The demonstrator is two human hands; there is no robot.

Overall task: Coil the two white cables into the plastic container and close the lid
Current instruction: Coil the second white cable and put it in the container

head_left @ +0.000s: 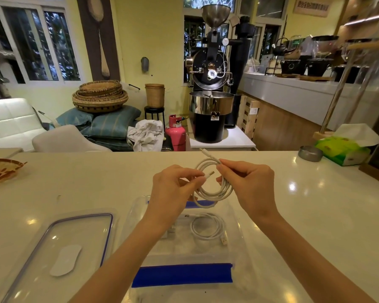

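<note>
Above the far end of the clear plastic container (239, 239) I hold a white cable (217, 193) wound into a loop. My left hand (173, 189) pinches its USB plug end at the loop's left side. My right hand (249, 182) pinches the strands at the loop's top right. A second white cable (208, 228) lies coiled inside the container, its plug at the lower right. The container carries blue tape strips (182, 275) on its near and far walls. Its clear lid (74, 243) with a blue seal lies flat on the counter to the left.
A white counter (315, 215) holds a woven tray (0, 171) at the far left, a metal ashtray (310, 153) and a green tissue box (341, 149) at the far right. Beyond the counter stand a coffee roaster, baskets and a pink gas cylinder.
</note>
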